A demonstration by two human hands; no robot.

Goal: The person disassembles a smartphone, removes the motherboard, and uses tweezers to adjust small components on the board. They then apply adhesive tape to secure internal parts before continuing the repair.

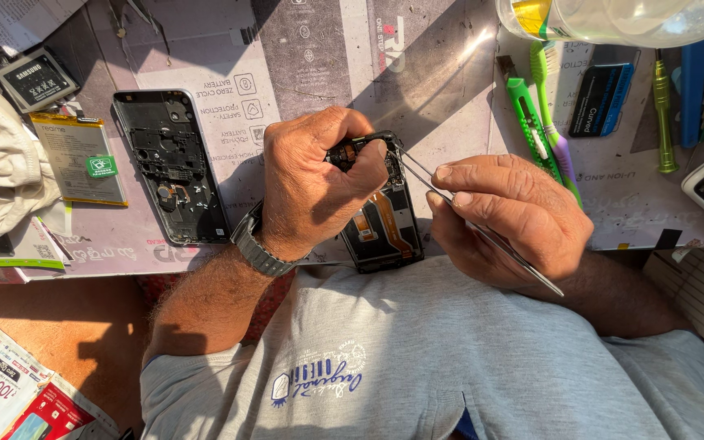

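An opened smartphone [385, 220], its back cover removed and an orange flex cable running down its dark interior, is lying at the near edge of a grey work mat [417, 73], just above the person's grey shirt. The left hand [315, 183], with a metal watch band [256, 244] at the wrist, is closing over the phone's upper end, fingers curled around it and hiding most of that corner. The right hand [507, 216], just right of the phone, is pinching a pair of slim metal tweezers [450, 200] between thumb and forefinger, the tips reaching the phone's top edge beside the left thumb; what the tips are touching is too small to make out. Left of the phone, a detached black back frame [171, 167] is lying flat, and beyond it a flat battery [79, 155] with a green sticker. Well to the phone's right, a green utility knife [527, 122] and a green toothbrush [552, 114] are resting side by side. A clear plastic bottle [629, 18], above and right of the phone, is being cut off by the frame's top edge.
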